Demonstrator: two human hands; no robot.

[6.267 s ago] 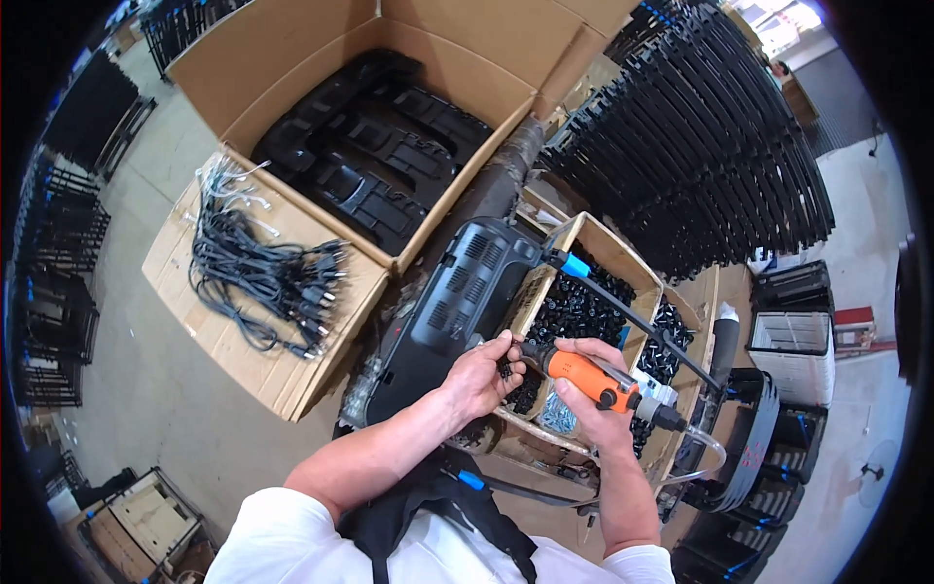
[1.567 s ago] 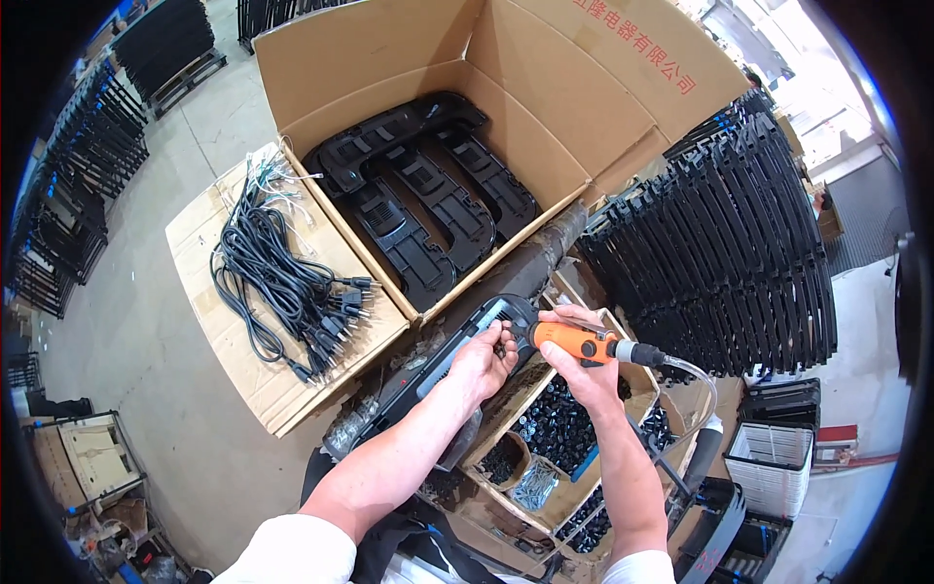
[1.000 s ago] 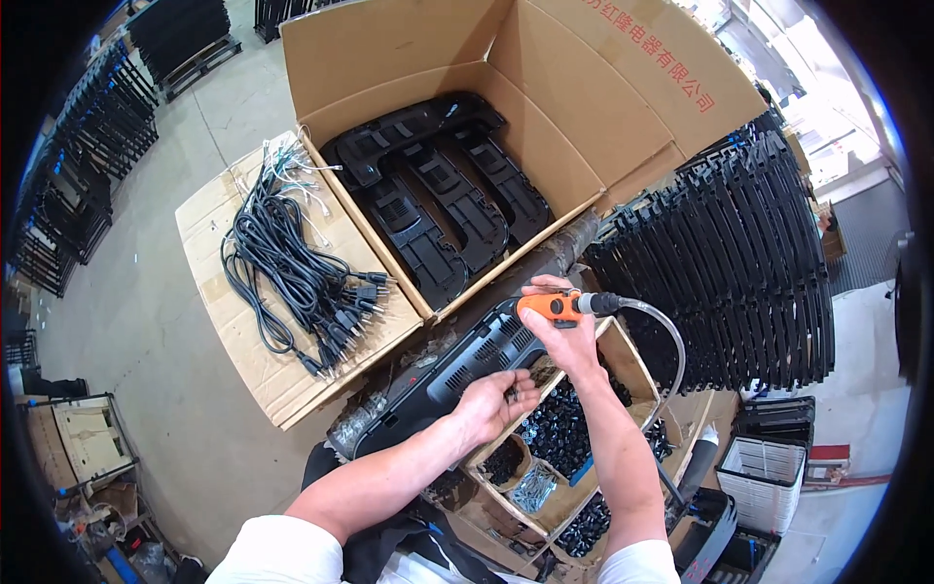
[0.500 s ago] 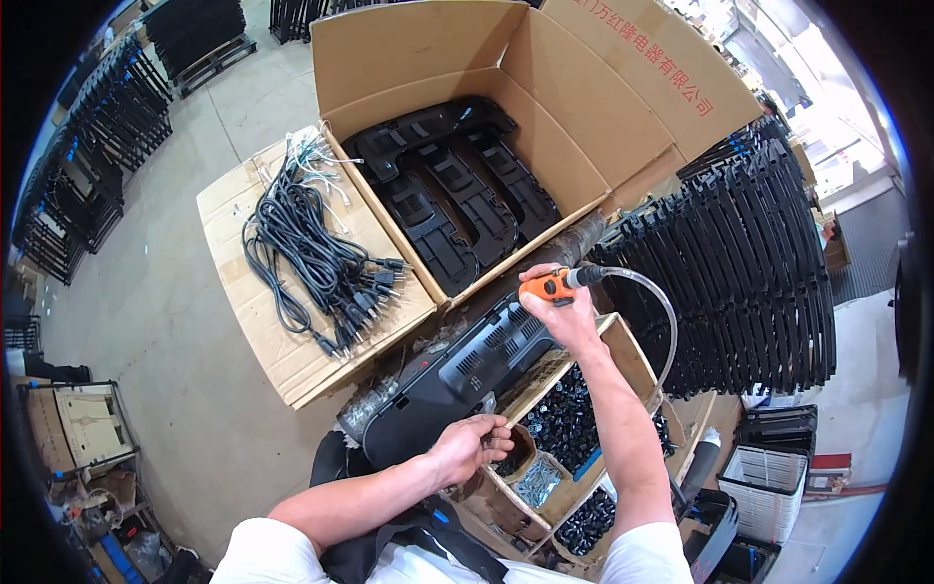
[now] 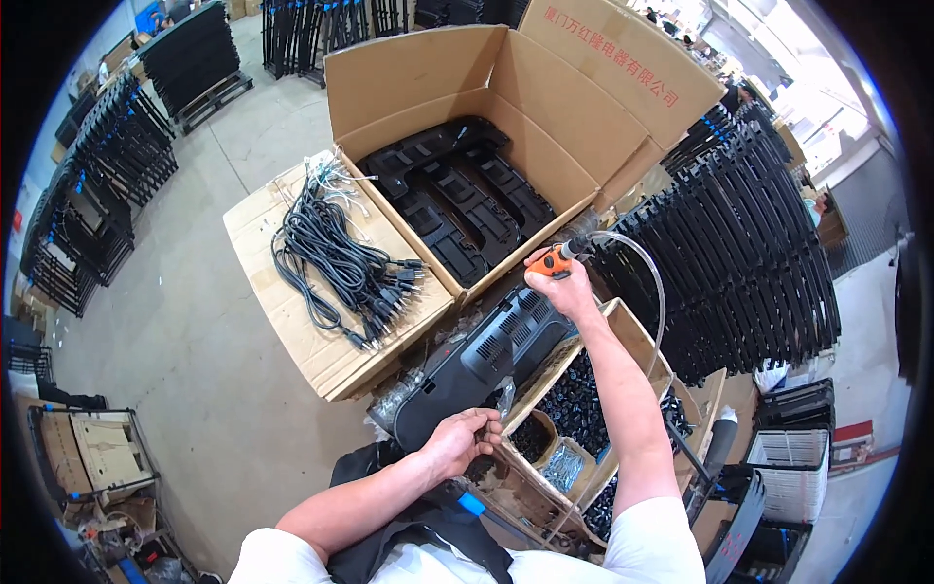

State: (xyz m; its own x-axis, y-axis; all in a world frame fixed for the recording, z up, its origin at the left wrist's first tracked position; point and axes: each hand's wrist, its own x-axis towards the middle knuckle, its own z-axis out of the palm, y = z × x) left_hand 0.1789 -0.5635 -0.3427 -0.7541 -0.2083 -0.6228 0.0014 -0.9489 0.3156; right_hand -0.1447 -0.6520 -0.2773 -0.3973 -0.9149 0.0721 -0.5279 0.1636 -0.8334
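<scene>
A long black plastic housing (image 5: 428, 399) with slotted vents lies slantwise in front of me. Over its far right end, my right hand (image 5: 568, 284) is wrapped round an orange air screwdriver (image 5: 551, 262) with a clear hose (image 5: 654, 268). Where the tool's tip meets the housing is hidden. My left hand (image 5: 461, 441) hovers by the housing's near side, thumb and fingers pinched together; anything between them is too small to make out. Beside it stands a wooden parts box (image 5: 525, 397), holding small black parts (image 5: 574, 401) and silver screws (image 5: 562, 469).
Beyond the housing an open cardboard carton (image 5: 418, 60) holds several similar black housings (image 5: 477, 209). Black power cords (image 5: 336, 258) lie in a bundle on its left flap (image 5: 292, 336). Tall stacks of black frames (image 5: 730, 263) stand to the right, with a white crate (image 5: 793, 477) nearer.
The view has shifted, so the carton and cords appear farther right or lower. My right hand still grips the screwdriver at the housing's far end; my left stays pinched near the parts box.
</scene>
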